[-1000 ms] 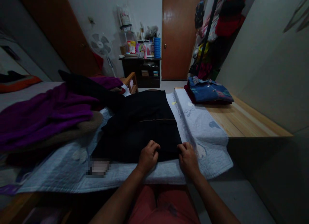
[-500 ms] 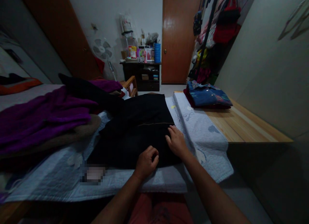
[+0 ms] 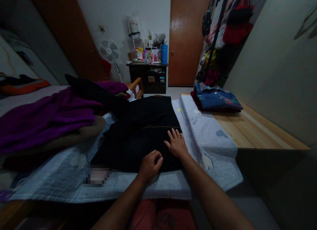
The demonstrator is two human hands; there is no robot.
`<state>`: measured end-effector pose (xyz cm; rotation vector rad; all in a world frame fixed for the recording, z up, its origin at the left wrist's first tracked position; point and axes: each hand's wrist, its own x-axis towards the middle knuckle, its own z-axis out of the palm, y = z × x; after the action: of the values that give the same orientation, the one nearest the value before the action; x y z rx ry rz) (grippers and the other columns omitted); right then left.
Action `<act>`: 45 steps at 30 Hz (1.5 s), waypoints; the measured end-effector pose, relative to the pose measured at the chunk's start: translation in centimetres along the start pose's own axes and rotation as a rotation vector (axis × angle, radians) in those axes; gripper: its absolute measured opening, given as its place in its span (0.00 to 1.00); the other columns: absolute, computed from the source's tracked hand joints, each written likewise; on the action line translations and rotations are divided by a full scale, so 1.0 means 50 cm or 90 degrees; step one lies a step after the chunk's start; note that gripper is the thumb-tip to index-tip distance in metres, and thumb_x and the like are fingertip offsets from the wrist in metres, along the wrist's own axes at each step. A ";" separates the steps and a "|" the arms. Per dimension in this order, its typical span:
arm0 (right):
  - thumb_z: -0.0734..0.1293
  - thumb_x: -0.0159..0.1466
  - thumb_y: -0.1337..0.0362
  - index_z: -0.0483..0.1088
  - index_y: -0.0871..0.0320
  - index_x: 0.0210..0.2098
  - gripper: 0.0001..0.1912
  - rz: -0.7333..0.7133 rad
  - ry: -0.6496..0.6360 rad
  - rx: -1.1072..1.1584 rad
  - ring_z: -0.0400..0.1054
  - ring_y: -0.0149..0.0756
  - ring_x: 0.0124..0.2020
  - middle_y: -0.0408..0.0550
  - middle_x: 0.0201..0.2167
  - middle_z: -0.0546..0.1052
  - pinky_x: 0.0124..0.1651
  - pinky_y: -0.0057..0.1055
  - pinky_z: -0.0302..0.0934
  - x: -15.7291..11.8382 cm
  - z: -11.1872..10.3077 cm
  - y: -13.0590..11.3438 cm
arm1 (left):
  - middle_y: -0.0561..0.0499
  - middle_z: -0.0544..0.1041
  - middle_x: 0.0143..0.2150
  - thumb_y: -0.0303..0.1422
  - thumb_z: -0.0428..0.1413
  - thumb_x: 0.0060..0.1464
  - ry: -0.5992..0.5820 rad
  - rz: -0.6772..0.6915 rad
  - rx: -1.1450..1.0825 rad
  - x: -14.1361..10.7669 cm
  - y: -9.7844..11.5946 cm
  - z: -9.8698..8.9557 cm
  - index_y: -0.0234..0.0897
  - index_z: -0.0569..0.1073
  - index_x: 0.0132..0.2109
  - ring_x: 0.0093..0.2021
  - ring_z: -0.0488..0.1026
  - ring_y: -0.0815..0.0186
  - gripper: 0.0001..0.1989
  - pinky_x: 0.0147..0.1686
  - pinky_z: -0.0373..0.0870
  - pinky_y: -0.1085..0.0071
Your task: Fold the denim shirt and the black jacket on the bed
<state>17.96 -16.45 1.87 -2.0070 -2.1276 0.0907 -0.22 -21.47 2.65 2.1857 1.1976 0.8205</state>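
Observation:
A black garment point(image 3: 148, 141) lies spread over a light, patterned quilted cloth point(image 3: 170, 187), with a thin tan line running across it. My right hand point(image 3: 177, 145) rests flat on the garment's right part, fingers spread just below that line. Near the garment's front edge, my left hand point(image 3: 150, 165) touches it with curled fingers, thumb and forefinger bent into a loop. Whether cloth is caught under those curled fingers is hidden.
Purple clothing point(image 3: 54, 114) is heaped at the left. A folded blue patterned shirt point(image 3: 214, 96) lies on a dark red piece on the wooden board point(image 3: 255, 131) at right. Behind stand a fan point(image 3: 109, 51), a dark shelf point(image 3: 148, 76) and a door point(image 3: 185, 38).
My right hand has shifted slightly left, from bent fingers at the garment's right edge to lying flat and spread on it. My left hand keeps its place. The view has turned slightly left.

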 end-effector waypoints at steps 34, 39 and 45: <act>0.56 0.65 0.42 0.51 0.52 0.67 0.36 -0.008 0.009 -0.003 0.36 0.53 0.69 0.56 0.70 0.46 0.65 0.53 0.32 -0.001 0.009 -0.005 | 0.46 0.73 0.42 0.33 0.52 0.51 0.231 -0.180 0.177 0.072 -0.105 -0.119 0.37 0.74 0.38 0.44 0.71 0.59 0.09 0.46 0.67 0.65; 0.57 0.65 0.43 0.52 0.51 0.67 0.36 -0.010 0.024 -0.009 0.37 0.53 0.69 0.56 0.70 0.47 0.65 0.52 0.33 0.000 0.011 -0.005 | 0.37 0.55 0.65 0.32 0.56 0.50 0.395 -0.268 0.469 0.085 -0.159 -0.173 0.35 0.63 0.60 0.64 0.53 0.46 0.29 0.60 0.52 0.48; 0.57 0.65 0.43 0.53 0.51 0.67 0.35 -0.007 0.036 -0.018 0.38 0.53 0.69 0.57 0.69 0.48 0.64 0.51 0.34 0.000 0.015 -0.005 | 0.32 0.52 0.67 0.35 0.54 0.54 0.304 -0.306 0.560 0.084 -0.209 -0.154 0.32 0.63 0.61 0.66 0.47 0.43 0.28 0.59 0.51 0.45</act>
<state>17.56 -16.40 1.19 -1.9884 -2.1171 0.0031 -9.72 -11.73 1.91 2.1649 2.5868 0.6853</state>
